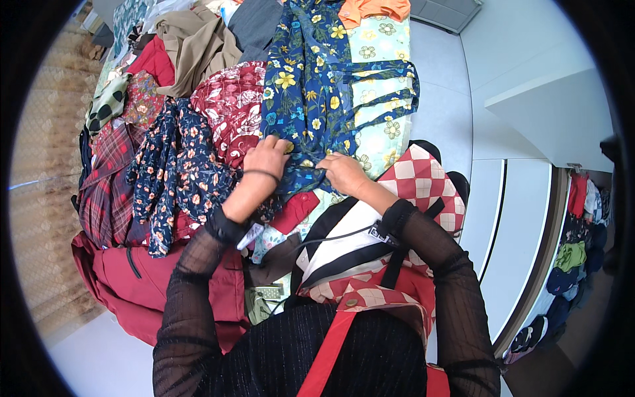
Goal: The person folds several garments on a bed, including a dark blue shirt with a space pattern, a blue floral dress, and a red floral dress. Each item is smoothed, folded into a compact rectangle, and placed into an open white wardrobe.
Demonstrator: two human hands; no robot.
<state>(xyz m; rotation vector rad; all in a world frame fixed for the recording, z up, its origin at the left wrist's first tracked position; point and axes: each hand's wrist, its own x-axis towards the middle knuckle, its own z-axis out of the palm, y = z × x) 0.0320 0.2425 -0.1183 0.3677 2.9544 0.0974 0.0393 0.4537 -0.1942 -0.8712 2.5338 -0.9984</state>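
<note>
Surroundings of the work area: a pale green sheet printed with outlined flowers (387, 49) shows along the right, with a bright orange fabric piece (377, 8) at its far end. To the far left, a crumpled khaki-brown garment (198, 49) lies between a slate-grey cloth (256, 30) and a crimson cloth (155, 59). Nearer, a dark-red cloth with white floral print (231, 99) adjoins a navy cloth with small pink flowers (175, 172), itself beside a red tartan garment (109, 188); below lies a plain maroon fabric article (172, 284). Left margin: a tan patterned curtain (56, 178). Right margin: a white panelled cabinet (522, 225) and a recess containing a lime-green cloth (570, 256)
</note>
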